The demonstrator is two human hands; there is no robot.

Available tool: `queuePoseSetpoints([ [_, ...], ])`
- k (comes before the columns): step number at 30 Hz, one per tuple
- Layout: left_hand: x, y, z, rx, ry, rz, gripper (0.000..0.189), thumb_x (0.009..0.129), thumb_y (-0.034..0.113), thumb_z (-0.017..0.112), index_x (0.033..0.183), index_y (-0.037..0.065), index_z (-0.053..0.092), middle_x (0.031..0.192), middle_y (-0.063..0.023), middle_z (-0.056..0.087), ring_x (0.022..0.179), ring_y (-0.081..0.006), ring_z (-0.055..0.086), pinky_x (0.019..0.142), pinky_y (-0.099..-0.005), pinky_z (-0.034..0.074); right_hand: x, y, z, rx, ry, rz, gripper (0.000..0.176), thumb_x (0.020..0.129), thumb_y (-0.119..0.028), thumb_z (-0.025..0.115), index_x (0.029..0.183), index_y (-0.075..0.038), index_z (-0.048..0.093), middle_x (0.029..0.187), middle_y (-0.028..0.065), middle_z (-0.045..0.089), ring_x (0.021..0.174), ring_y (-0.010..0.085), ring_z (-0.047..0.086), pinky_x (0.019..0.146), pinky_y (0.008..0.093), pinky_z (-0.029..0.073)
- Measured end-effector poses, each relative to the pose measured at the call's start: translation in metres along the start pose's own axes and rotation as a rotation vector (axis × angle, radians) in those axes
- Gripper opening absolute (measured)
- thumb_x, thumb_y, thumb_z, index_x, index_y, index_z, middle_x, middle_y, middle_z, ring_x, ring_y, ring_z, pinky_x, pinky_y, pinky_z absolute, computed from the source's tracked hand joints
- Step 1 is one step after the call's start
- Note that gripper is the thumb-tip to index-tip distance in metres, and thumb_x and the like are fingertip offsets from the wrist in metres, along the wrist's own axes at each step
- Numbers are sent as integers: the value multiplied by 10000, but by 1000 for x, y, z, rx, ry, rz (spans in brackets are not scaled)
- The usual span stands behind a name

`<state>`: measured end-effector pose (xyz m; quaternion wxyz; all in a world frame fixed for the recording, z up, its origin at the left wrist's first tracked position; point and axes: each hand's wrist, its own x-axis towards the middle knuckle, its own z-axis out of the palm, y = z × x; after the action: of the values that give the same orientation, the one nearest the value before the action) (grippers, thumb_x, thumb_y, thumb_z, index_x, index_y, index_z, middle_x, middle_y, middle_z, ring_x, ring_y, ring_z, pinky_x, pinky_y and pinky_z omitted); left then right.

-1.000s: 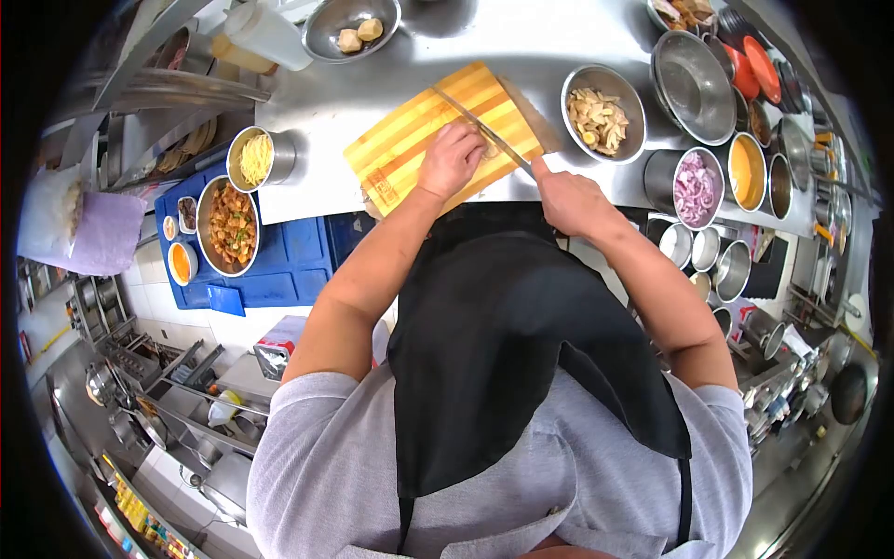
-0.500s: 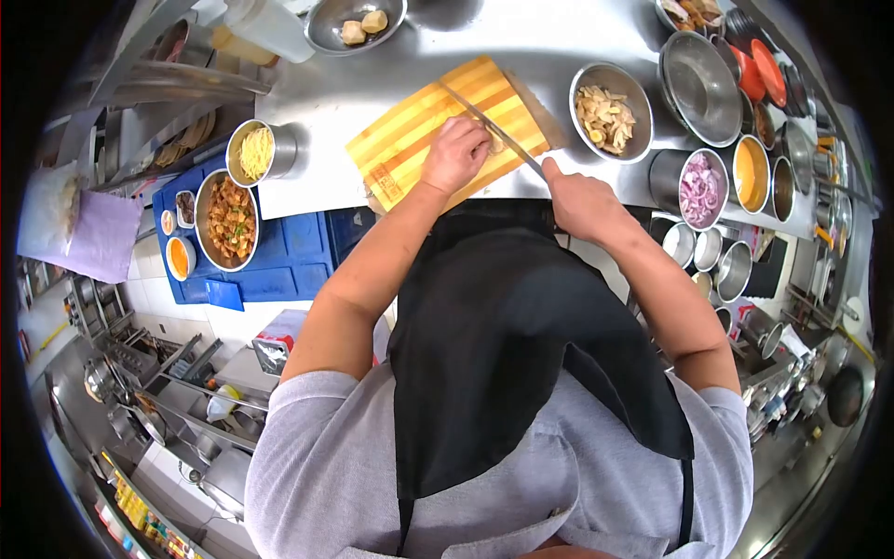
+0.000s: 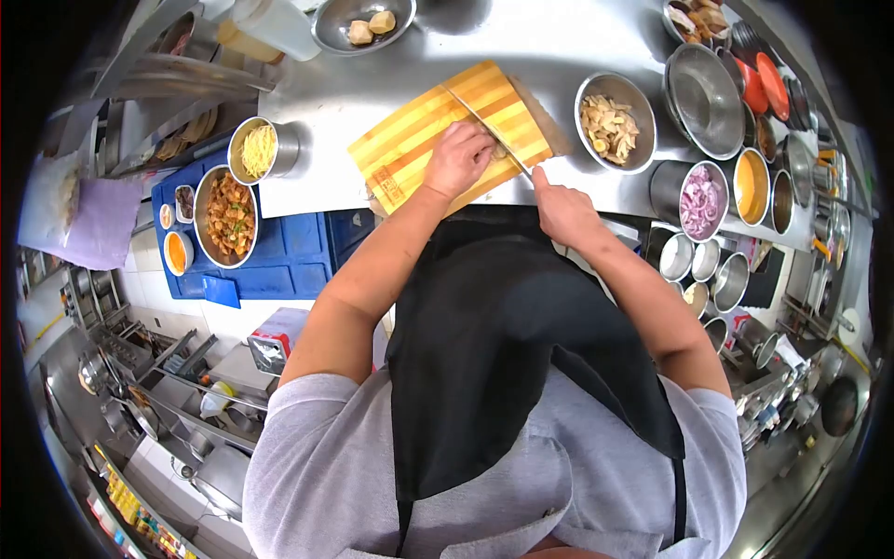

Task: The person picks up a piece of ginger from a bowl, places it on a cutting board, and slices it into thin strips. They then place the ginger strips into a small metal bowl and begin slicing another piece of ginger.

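My right hand (image 3: 564,210) is wrapped round the handle of a kitchen knife (image 3: 481,121), whose long blade slants across the striped wooden cutting board (image 3: 396,140). My left hand (image 3: 459,158) has its fingers curled on the board, just left of the blade. They press on a pale piece of food (image 3: 500,151) that is mostly hidden by the fingers and the knife. A steel bowl (image 3: 644,160) to the right holds pale sliced pieces (image 3: 610,128). Two pale chunks (image 3: 372,29) lie in another bowl (image 3: 322,31) at the back.
On the right stand a pot of chopped red onion (image 3: 700,199), an orange sauce container (image 3: 748,188) and nested steel bowls (image 3: 705,102). To the left are a container of yellow strips (image 3: 258,151) and a bowl of diced food (image 3: 230,216) on a blue surface (image 3: 293,242).
My right hand and the knife handle have shifted left, closer to my left hand. My left hand stays on the food with little movement. The whole view has shifted slightly.
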<state>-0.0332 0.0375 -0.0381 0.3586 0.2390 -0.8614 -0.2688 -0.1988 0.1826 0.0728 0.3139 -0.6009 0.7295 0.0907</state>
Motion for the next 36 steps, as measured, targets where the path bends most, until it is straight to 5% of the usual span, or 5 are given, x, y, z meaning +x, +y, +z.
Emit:
queuePoseSetpoints([
  [18, 0, -2, 1, 2, 43, -1, 125, 748, 36, 762, 856, 79, 717, 942, -68, 683, 934, -291, 644, 831, -392, 554, 3, -3, 3, 2, -3, -14, 374, 868, -27, 541, 1223, 9, 429, 837, 282, 701, 839, 463, 700, 724, 555, 539],
  [23, 3, 0, -2, 23, 17, 9, 118, 746, 29, 753, 839, 81, 704, 937, -67, 679, 927, -288, 643, 833, -392, 554, -18, -14, -46, -6, -115, 9, 349, 856, 7, 560, 1179, -1, 430, 877, 264, 721, 865, 442, 718, 756, 546, 553],
  [26, 1, -1, -2, -21, 6, -33, 106, 757, 31, 750, 843, 73, 704, 943, -68, 676, 926, -287, 641, 838, -393, 553, 0, 3, 11, 21, 32, -35, 359, 847, -18, 567, 1172, -5, 415, 824, 272, 702, 818, 475, 695, 719, 567, 532],
  [32, 2, -2, -2, 14, 32, 5, 102, 762, 30, 752, 844, 70, 705, 937, -68, 672, 916, -287, 638, 824, -392, 551, -10, -11, -37, 3, -85, 2, 362, 850, 8, 562, 1182, 4, 420, 877, 265, 722, 872, 443, 717, 761, 553, 549],
  [36, 3, 1, -4, -18, 22, -37, 122, 752, 24, 764, 850, 71, 710, 937, -84, 681, 921, -303, 652, 827, -396, 550, 4, -12, -2, -11, 17, -10, 351, 866, -8, 555, 1191, 9, 421, 870, 256, 723, 852, 434, 721, 747, 550, 555],
])
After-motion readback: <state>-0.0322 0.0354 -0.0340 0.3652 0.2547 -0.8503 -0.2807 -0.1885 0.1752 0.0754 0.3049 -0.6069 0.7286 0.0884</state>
